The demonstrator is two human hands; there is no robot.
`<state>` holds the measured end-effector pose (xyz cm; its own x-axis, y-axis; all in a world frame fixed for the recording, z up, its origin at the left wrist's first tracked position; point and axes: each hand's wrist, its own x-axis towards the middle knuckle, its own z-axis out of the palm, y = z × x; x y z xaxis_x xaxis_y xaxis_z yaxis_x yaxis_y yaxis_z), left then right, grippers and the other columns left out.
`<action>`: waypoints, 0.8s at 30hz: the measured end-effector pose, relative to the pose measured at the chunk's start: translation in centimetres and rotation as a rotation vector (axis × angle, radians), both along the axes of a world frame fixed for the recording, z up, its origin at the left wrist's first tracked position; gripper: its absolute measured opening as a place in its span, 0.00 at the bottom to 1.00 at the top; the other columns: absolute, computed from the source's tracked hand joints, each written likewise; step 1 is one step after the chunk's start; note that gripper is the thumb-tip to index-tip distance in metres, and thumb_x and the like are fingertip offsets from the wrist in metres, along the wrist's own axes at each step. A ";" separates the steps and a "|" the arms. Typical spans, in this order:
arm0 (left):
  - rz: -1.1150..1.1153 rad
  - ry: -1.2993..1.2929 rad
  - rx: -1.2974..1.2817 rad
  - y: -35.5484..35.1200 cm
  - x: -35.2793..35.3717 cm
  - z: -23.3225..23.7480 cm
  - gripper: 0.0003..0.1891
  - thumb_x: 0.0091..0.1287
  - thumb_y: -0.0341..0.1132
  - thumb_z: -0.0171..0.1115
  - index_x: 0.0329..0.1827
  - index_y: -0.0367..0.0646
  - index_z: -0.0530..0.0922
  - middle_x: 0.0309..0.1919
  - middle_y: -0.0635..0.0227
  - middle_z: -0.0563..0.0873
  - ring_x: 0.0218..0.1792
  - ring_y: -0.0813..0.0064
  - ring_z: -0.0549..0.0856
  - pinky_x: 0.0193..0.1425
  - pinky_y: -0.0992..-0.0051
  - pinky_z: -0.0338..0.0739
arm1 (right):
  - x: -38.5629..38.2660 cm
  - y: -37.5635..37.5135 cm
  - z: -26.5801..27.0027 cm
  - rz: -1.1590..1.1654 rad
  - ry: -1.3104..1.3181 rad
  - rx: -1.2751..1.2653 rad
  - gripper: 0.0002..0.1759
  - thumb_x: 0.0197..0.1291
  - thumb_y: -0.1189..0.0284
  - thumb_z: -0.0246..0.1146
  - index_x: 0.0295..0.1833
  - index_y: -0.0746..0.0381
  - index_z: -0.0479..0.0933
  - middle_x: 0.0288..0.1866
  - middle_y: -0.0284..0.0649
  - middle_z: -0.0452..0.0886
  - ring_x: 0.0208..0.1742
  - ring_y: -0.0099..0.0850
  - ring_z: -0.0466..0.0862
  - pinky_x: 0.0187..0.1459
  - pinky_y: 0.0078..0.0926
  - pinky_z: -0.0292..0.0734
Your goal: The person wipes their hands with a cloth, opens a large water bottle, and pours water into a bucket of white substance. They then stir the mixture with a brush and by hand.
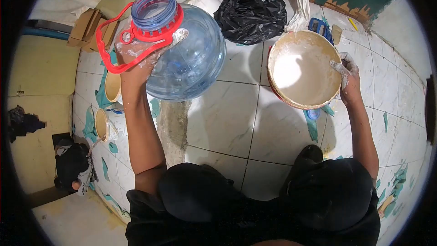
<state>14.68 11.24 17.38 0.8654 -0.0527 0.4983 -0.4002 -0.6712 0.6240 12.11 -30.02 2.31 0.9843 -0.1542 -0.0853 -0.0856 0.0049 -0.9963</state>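
Observation:
My left hand (139, 59), smeared with white, is wrapped round the neck area of a clear blue plastic water jug (189, 64). The jug has an uncapped mouth and a red carrying handle (102, 48), and it leans with its mouth toward the upper left. Part of the palm is hidden behind the handle. My right hand (349, 79), also whitened, grips the rim of a bucket (305, 98) with the thumb inside. Whitish material coats the bucket's inner wall and bottom. Just below the bucket a small blue cap (313, 114) lies on the floor.
A black plastic bag (250, 16) sits by the green wall. Two more buckets (101, 125) stand at left, and another person (73, 166) crouches beyond them. Cardboard boxes (86, 27) are at upper left. Green scraps (312, 130) litter the white tiles (227, 123).

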 end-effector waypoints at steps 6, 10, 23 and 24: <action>-0.083 -0.006 -0.148 4.2 0.6 -0.7 0.35 0.38 0.35 0.80 0.51 0.35 0.73 0.43 0.65 0.82 0.42 0.75 0.80 0.51 0.74 0.74 | 0.2 0.7 -0.1 0.057 0.001 -0.017 0.08 0.53 0.75 0.62 0.39 0.62 0.72 0.33 0.32 0.74 0.34 0.20 0.73 0.38 0.17 0.70; -0.121 0.017 -0.175 6.1 0.8 -0.6 0.37 0.39 0.36 0.80 0.54 0.35 0.71 0.46 0.65 0.81 0.44 0.75 0.80 0.53 0.73 0.74 | 0.3 1.0 -0.1 0.057 -0.002 0.024 0.10 0.53 0.75 0.61 0.42 0.63 0.72 0.36 0.34 0.76 0.37 0.22 0.75 0.41 0.19 0.72; -0.195 -0.047 0.013 4.5 1.5 0.6 0.38 0.36 0.37 0.80 0.53 0.36 0.72 0.45 0.66 0.81 0.44 0.75 0.79 0.52 0.74 0.73 | 0.8 1.5 0.7 0.043 0.017 0.093 0.12 0.54 0.75 0.61 0.45 0.64 0.72 0.38 0.36 0.77 0.37 0.23 0.76 0.41 0.20 0.73; -0.193 -0.052 0.037 4.3 2.0 0.6 0.39 0.35 0.42 0.81 0.52 0.36 0.73 0.44 0.64 0.81 0.43 0.74 0.79 0.52 0.74 0.73 | 0.9 1.4 0.6 0.046 0.011 0.083 0.12 0.53 0.75 0.62 0.44 0.64 0.72 0.37 0.35 0.76 0.37 0.23 0.76 0.41 0.20 0.73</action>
<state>16.70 15.55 17.96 0.8104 -0.2344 0.5369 -0.5550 -0.6010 0.5752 12.99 -28.61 2.91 0.9891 -0.1006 -0.1072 -0.0990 0.0831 -0.9916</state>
